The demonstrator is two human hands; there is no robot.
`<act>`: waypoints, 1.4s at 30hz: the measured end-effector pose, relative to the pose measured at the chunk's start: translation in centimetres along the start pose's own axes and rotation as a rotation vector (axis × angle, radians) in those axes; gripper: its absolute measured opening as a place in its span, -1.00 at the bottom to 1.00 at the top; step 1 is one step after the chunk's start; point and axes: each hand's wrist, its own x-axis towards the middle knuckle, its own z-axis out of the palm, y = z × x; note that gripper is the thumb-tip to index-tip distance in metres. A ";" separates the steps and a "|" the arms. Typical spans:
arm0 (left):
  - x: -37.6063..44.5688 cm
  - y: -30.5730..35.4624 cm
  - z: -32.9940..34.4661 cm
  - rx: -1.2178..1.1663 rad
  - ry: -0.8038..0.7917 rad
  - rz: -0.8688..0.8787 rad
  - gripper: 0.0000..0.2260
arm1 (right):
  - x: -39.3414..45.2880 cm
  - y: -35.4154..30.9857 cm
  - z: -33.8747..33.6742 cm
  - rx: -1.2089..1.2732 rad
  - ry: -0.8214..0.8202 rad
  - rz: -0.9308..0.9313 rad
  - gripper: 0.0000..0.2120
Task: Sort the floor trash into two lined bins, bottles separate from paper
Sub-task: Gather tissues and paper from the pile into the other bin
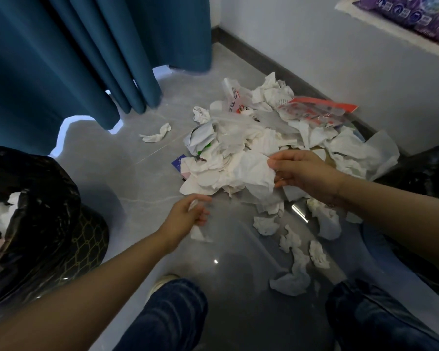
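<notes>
Head view: my left hand [190, 214] pinches tissue scrap [197, 234], right hand [304, 173] grips paper sheet [254, 171]; lift both together, drop into left bin [23, 198].

Two black-lined bins [31, 198] [426, 168]; one trash pile [251, 153]; two hands [188, 214] [304, 173]; one curtain [74, 59].

glossy grey floor [142, 173], teal curtain [74, 59], white wall [340, 59].

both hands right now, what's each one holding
left hand: grips a small white tissue
right hand: pinches a white paper sheet on the trash pile
</notes>
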 end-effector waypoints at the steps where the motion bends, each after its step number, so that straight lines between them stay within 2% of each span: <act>1: 0.0 1.2 0.4 -0.077 -0.008 -0.018 -0.78 | -0.1 -0.4 0.1 -0.006 -0.035 -0.013 -0.93; 5: -0.4 5.2 2.0 -0.454 -0.162 -0.110 -0.78 | 0.1 -0.5 0.7 -0.072 -0.052 -0.030 -0.95; 9: -0.7 7.0 3.7 -0.481 -0.309 -0.143 -0.81 | 0.3 0.8 1.4 -0.147 -0.029 0.000 -0.93; 13: 0.0 5.6 4.1 -0.348 -0.248 -0.199 -0.75 | 0.1 1.7 1.5 -0.248 -0.037 -0.009 -0.90; 18: -0.2 3.8 3.2 -0.579 -0.162 -0.244 -0.76 | -0.3 3.3 1.1 -0.517 -0.032 -0.111 -0.92; 20: -0.6 3.4 3.0 -0.570 -0.118 -0.230 -0.83 | -0.5 4.5 1.4 -0.577 -0.015 -0.110 -0.97; 22: -0.9 3.1 2.7 -0.503 -0.044 -0.215 -0.90 | -0.7 5.9 1.6 -0.760 0.012 -0.150 -0.94; 26: -0.7 1.8 1.6 -0.455 0.073 -0.295 -0.90 | -1.2 8.4 1.1 -1.392 -0.163 -0.164 -0.62; 29: -0.9 1.0 1.5 -0.436 0.085 -0.332 -0.81 | -1.2 10.1 0.5 -1.562 -0.234 -0.102 -0.43; 31: -1.1 0.8 1.6 -0.402 0.048 -0.297 -0.80 | -1.2 11.2 0.6 -1.549 -0.255 -0.110 -0.46; 35: -1.5 0.9 1.9 -0.335 -0.012 -0.240 -0.88 | -1.0 11.5 1.0 -1.533 -0.231 -0.251 -0.72; 37: -1.6 0.9 2.0 -0.362 -0.006 -0.214 -0.93 | -1.1 11.1 1.1 -1.430 -0.183 -0.285 -0.74; 39: -1.4 1.1 2.3 -0.463 0.014 -0.257 -0.92 | -1.5 10.6 1.2 -1.164 -0.065 -0.274 -0.78; 41: -1.4 1.4 2.5 -0.501 -0.019 -0.292 -0.76 | -2.2 10.1 1.4 -0.725 0.109 -0.153 -0.83; 42: -1.4 1.5 2.6 -0.485 -0.046 -0.299 -0.74 | -2.6 9.8 1.5 -0.504 0.176 -0.058 -0.82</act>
